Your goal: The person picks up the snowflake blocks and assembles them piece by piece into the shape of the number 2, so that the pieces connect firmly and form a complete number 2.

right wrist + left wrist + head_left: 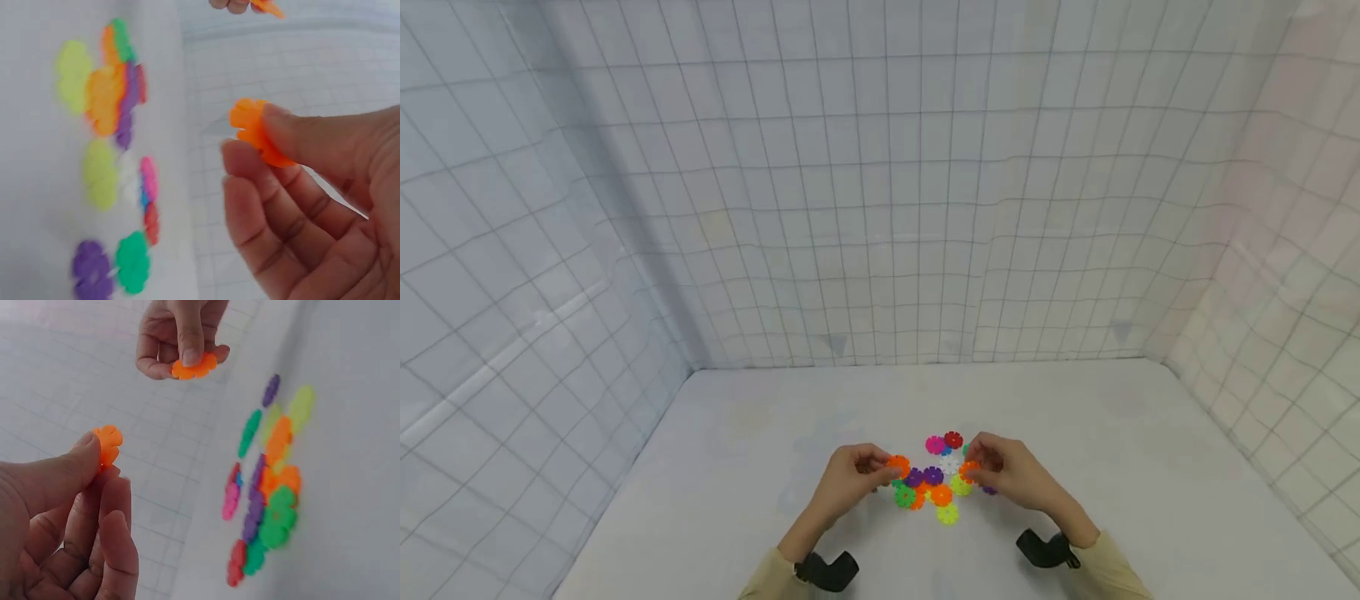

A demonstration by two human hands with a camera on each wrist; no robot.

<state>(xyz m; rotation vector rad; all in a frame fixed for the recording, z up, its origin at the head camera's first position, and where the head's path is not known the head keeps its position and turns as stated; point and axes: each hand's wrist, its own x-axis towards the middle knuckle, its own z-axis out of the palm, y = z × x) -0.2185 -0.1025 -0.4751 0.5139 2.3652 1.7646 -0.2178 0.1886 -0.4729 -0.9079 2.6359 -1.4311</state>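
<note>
My left hand (848, 479) pinches an orange notched plastic disc (109, 444) between thumb and fingertips. A second orange disc (251, 128) is pinched the same way by my right hand (1013, 471). Both discs are raised over the table and stand apart from each other. Below and between the hands lies a loose pile of flower-shaped discs: a green disc (906, 497), purple discs (933, 476), an orange disc (941, 495) and a yellow one (948, 514). At the pile's far side are a pink disc (935, 445), a red disc (953, 439) and a white disc (950, 464).
The discs lie on a white-covered table (737, 467). White cloth walls with a dark grid (880, 208) enclose it at the back and both sides. A black wrist camera (829, 572) is strapped to the left wrist, another black camera (1045, 549) to the right.
</note>
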